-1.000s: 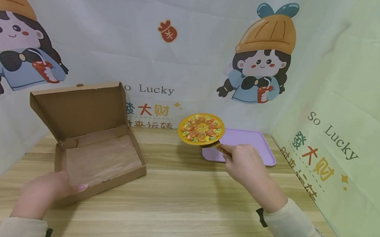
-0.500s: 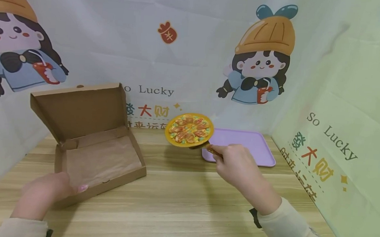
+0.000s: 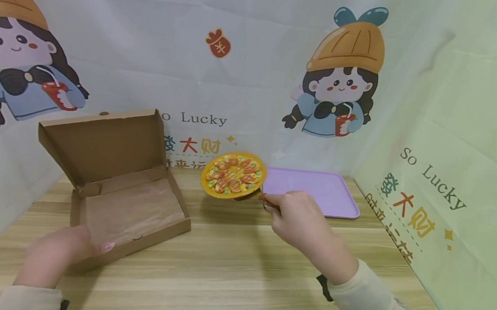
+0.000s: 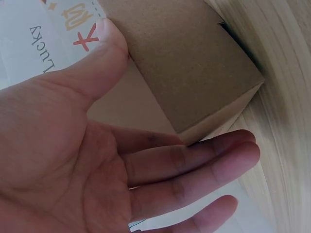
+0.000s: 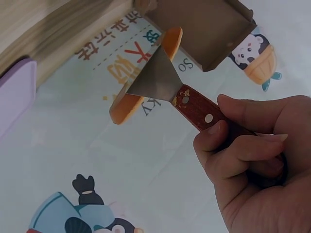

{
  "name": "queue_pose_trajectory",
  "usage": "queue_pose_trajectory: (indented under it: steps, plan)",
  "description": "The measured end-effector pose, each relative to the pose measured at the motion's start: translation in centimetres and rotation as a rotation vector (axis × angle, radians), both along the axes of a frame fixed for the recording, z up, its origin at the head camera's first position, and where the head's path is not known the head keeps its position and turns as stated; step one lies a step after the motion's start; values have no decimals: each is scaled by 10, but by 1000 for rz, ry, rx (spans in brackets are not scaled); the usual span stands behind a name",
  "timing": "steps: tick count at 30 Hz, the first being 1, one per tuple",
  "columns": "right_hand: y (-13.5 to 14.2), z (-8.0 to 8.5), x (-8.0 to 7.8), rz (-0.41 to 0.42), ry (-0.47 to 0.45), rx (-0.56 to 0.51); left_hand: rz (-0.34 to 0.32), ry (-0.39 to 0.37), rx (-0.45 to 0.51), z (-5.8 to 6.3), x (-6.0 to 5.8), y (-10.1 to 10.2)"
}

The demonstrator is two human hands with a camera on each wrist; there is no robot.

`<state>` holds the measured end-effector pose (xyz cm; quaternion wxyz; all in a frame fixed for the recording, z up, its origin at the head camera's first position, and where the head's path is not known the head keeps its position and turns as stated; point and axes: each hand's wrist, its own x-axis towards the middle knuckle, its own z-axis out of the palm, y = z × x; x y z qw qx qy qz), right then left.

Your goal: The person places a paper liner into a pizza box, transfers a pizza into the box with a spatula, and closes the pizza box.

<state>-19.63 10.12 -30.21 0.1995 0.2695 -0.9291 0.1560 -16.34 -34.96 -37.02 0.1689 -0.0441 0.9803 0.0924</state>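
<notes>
My right hand (image 3: pixel 297 218) grips the reddish-brown wooden handle (image 5: pixel 199 109) of a spatula, whose flat metal blade (image 5: pixel 158 77) widens toward its far edge. On the blade rides a round toy pizza (image 3: pixel 234 175) with a yellow rim and chicken-like toppings, raised over the table between box and tray. In the right wrist view its underside faces the camera. At the left stands a brown cardboard pizza box (image 3: pixel 162 232), lid up, with brown paper inside. My left hand (image 3: pixel 60 250) rests at its front left corner, thumb on the front wall's edge, fingers nearly straight along the side.
A light purple tray (image 3: pixel 331 192) lies at the back right of the wooden table (image 3: pixel 225 275). The open box lid (image 3: pixel 105 147) leans back near the printed cloth wall (image 3: pixel 253 71). Another cloth wall rises along the right edge.
My right hand has carried the spatula and pizza leftward from over the tray's left edge toward the box, slightly lower now. The left hand and box have stayed in place.
</notes>
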Motion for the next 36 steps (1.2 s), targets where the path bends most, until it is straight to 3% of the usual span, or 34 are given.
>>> queue_pose_trajectory:
  steps: [10,23,36]
  plan:
    - [-16,0,4,50,-33,13,-17,-1,0,1,-1,-2]
    - [-41,3,7,146,19,26,-12,0,7,1,0,0]
    - [-79,5,7,162,26,169,24,-17,23,-1,-1,-1]
